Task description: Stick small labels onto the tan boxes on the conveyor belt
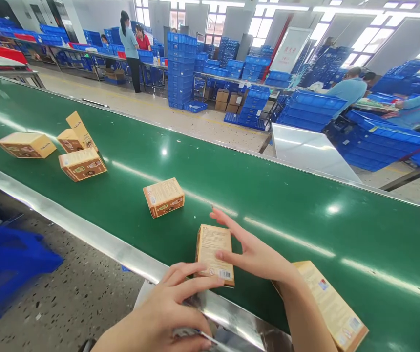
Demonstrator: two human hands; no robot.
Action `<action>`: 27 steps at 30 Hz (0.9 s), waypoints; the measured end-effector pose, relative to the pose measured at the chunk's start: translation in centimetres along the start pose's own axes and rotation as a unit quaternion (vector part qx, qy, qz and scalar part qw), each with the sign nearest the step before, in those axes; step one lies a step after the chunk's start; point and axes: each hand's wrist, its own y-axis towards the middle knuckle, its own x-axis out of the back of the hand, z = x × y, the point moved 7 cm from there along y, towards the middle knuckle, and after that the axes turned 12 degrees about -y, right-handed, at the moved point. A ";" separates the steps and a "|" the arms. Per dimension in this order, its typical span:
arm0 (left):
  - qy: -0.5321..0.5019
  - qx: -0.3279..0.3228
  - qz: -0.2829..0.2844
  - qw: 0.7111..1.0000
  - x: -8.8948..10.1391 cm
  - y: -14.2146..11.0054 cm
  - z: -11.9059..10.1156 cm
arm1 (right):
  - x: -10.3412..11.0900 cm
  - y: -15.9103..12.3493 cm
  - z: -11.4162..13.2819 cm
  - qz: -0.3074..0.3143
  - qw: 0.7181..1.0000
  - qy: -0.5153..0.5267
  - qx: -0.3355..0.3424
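Observation:
A tan-and-brown printed carton (214, 249) lies on the green conveyor belt (268, 195), its barcode face up. My right hand (256, 249) is at its right side, fingers stretched out and thumb over the top face. From the near left, my left hand (173, 303) reaches two extended fingers onto the carton's near edge. Lower down, its thumb and another finger close around a thin shiny-edged thing (186, 333) that I cannot make out. Another carton (336, 308) lies to the right, partly behind my right forearm. Farther left on the belt sits a similar carton (164, 197).
At the belt's left are more cartons (27, 145), one with an upright open flap (80, 129). A metal rail (122, 259) edges the near side. Blue plastic (8, 269) hangs at lower left. Beyond the belt stand stacked blue crates (181, 68), a metal table (312, 151) and several people.

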 end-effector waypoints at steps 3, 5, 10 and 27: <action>0.079 -0.029 0.013 0.996 -1.4 -0.2 1.0 | 1.6 -2.0 0.2 -0.177 0.984 -0.009 -0.022; 0.093 -0.032 0.031 0.995 -2.7 -0.4 2.1 | 1.9 -4.1 -0.2 -0.302 0.950 0.045 -0.066; 0.104 -0.075 0.027 0.991 -4.3 -0.3 2.5 | -1.4 -7.8 -1.4 -0.434 0.854 0.226 -0.180; 0.148 -0.121 0.077 0.979 -6.2 1.9 -0.4 | -2.5 -10.9 -1.9 -0.502 0.802 0.187 -0.264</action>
